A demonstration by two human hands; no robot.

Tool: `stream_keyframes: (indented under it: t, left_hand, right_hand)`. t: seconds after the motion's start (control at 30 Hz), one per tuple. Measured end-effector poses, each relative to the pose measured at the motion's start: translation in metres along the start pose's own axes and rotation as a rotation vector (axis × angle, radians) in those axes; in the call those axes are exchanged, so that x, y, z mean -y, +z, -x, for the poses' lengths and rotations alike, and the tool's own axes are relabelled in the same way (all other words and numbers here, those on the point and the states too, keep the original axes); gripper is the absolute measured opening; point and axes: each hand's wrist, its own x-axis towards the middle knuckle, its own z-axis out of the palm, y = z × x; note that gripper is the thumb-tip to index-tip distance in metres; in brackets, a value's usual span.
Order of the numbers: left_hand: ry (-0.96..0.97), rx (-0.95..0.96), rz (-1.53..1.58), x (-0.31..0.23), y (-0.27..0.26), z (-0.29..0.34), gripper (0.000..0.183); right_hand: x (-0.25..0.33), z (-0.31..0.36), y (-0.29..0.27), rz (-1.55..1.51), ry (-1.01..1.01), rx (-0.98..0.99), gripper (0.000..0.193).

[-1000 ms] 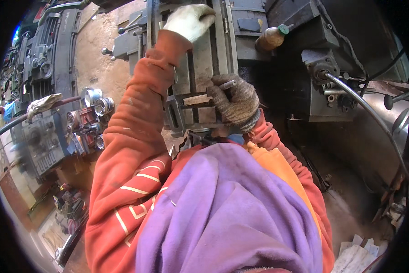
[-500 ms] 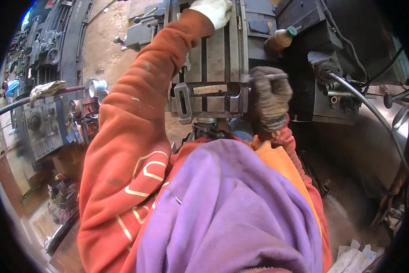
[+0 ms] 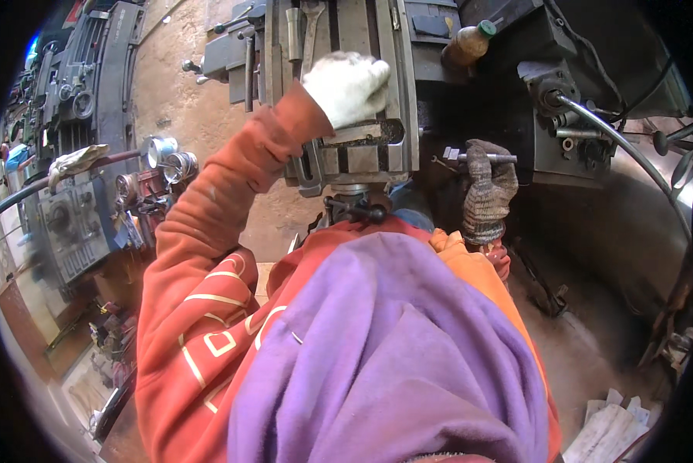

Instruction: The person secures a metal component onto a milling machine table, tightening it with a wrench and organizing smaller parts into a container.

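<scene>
My left hand [image 3: 346, 89], in a white glove, is curled like a fist low over the grey slotted machine table [image 3: 367, 46]. Whatever its fingers hold, if anything, is hidden. Beyond it lie an open-end wrench [image 3: 312, 31] and a metal tube-like piece [image 3: 294, 35]. A slotted steel clamp [image 3: 309, 170] is by the table's near left corner, close to my left wrist. Right of the table, my right hand [image 3: 489, 189], in a dirty grey knit glove, is closed around a short metal rod [image 3: 504, 159] with a stepped left end.
A bottle with a green cap [image 3: 470, 44] stands beyond my right hand. Farther right is a dark machine housing with a curved metal pipe [image 3: 616, 147]. Levers [image 3: 246, 69] stick out left of the table; a black-knobbed handle [image 3: 373, 214] is at its near end.
My left hand has come back toward me along the table, uncovering the wrench and tube-like piece. My right hand has shifted right and slightly nearer, still gripping the rod.
</scene>
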Motion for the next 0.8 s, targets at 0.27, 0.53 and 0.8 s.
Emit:
stream_keyframes:
  t: [0.27, 0.53, 0.8]
  left_hand:
    - [0.002, -0.153, 0.23, -0.034, -0.003, 0.049, 0.02]
    - [-0.397, -0.453, 0.368, 0.015, -0.017, 0.102, 0.008]
    - [-0.476, -0.503, 0.221, 0.037, 0.005, 0.112, 0.009]
  right_hand:
    - [0.035, 0.001, 0.035, -0.001, -0.008, 0.209, 0.02]
    - [0.04, -0.004, 0.067, 0.23, -0.035, 0.486, 0.021]
    - [0.028, -0.018, 0.088, 0.58, -0.127, 0.573, 0.021]
